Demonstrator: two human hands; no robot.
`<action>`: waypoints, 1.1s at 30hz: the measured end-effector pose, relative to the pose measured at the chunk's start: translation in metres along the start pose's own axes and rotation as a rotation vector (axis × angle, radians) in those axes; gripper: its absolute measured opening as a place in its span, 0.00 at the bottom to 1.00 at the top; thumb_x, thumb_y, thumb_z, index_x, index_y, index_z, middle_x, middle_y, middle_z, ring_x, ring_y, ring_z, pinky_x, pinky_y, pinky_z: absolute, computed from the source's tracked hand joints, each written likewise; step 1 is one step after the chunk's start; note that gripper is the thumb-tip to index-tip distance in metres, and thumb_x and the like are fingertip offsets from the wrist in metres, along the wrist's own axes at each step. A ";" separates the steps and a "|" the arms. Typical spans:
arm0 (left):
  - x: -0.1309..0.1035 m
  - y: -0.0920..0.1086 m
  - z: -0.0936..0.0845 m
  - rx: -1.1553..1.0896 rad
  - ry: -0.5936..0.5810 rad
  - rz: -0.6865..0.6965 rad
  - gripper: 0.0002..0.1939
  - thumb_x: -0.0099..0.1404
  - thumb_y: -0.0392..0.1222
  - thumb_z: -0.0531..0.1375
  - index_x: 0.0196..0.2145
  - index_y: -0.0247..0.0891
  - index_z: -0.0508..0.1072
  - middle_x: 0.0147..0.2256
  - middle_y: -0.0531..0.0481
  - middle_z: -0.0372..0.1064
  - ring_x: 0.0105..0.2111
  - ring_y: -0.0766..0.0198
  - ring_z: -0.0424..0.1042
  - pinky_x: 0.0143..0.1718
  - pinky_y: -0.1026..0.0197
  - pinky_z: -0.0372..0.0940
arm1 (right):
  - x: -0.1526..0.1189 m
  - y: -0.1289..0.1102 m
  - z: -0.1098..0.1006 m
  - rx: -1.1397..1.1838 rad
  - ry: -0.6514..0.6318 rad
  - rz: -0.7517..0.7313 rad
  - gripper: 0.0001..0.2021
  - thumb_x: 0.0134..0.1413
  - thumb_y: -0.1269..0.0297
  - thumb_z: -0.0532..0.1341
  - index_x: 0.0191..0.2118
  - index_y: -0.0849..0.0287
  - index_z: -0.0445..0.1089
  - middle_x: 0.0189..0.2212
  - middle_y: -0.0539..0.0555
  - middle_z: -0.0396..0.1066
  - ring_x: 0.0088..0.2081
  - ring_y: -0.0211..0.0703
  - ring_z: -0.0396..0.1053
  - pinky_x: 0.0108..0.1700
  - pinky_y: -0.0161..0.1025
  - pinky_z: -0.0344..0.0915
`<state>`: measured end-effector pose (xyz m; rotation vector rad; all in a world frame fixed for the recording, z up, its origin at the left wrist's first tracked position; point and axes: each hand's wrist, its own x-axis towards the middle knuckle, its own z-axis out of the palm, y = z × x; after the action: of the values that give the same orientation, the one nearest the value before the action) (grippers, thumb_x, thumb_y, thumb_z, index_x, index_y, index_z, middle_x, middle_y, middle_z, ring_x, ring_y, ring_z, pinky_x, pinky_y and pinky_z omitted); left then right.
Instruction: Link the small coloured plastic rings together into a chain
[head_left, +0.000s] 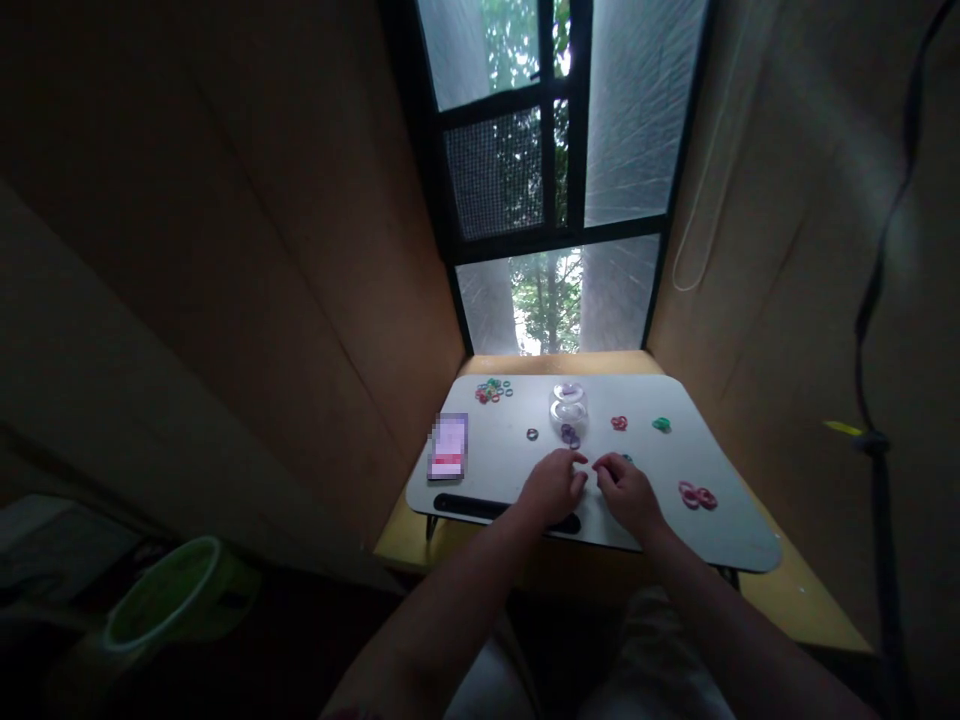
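Observation:
Both hands are close together over the front middle of a white folding lap table [495, 440]. My left hand [553, 487] has its index finger and thumb apart, with nothing visible between them. The fingers of my right hand [626, 490] are curled in a pinch; whatever they hold is too small to make out. Just beyond my fingertips lie purple hair ties [570, 435], by a clear plastic container [568, 408]. A teal hair tie [628, 459] shows partly behind my right hand. A single dark hair tie [532, 434] lies to the left.
A mixed pile of hair ties [493, 391] lies far left, above a phone [448, 446]. Red [619, 423], green [661, 424] and pink hair ties [697, 496] sit on the right. A black slot [472, 506] runs along the front edge. A green bin [169, 595] stands lower left.

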<state>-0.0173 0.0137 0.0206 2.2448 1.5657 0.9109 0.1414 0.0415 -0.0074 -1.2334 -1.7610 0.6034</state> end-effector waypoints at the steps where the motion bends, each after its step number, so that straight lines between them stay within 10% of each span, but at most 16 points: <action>1: -0.003 -0.003 -0.002 -0.018 0.000 0.005 0.15 0.64 0.38 0.55 0.49 0.39 0.69 0.42 0.45 0.71 0.43 0.59 0.69 0.49 0.56 0.64 | 0.000 0.000 0.001 -0.009 -0.005 -0.003 0.08 0.53 0.62 0.52 0.30 0.55 0.67 0.24 0.51 0.70 0.27 0.43 0.66 0.32 0.38 0.60; 8: -0.015 -0.026 0.001 -0.059 0.056 0.067 0.19 0.61 0.38 0.59 0.51 0.37 0.69 0.51 0.43 0.68 0.53 0.56 0.65 0.57 0.53 0.59 | 0.001 -0.002 0.006 -0.158 -0.075 -0.072 0.07 0.53 0.62 0.53 0.29 0.55 0.66 0.23 0.50 0.69 0.26 0.42 0.66 0.31 0.36 0.57; 15: -0.014 -0.034 0.001 -0.122 0.262 -0.181 0.19 0.62 0.31 0.52 0.50 0.34 0.69 0.47 0.42 0.69 0.48 0.59 0.67 0.52 0.55 0.63 | -0.002 -0.005 0.006 -0.193 -0.053 -0.054 0.09 0.54 0.65 0.53 0.33 0.57 0.70 0.26 0.51 0.71 0.29 0.41 0.67 0.33 0.36 0.59; 33: -0.013 -0.030 0.001 0.013 0.163 -0.173 0.08 0.61 0.34 0.58 0.37 0.39 0.75 0.36 0.49 0.71 0.37 0.62 0.69 0.42 0.60 0.64 | -0.012 -0.026 0.004 -0.426 -0.179 -0.148 0.08 0.57 0.64 0.59 0.40 0.55 0.74 0.34 0.53 0.69 0.34 0.39 0.67 0.37 0.34 0.59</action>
<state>-0.0424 0.0132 -0.0005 2.0481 1.8077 1.0581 0.1266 0.0210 0.0064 -1.3453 -2.1880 0.2637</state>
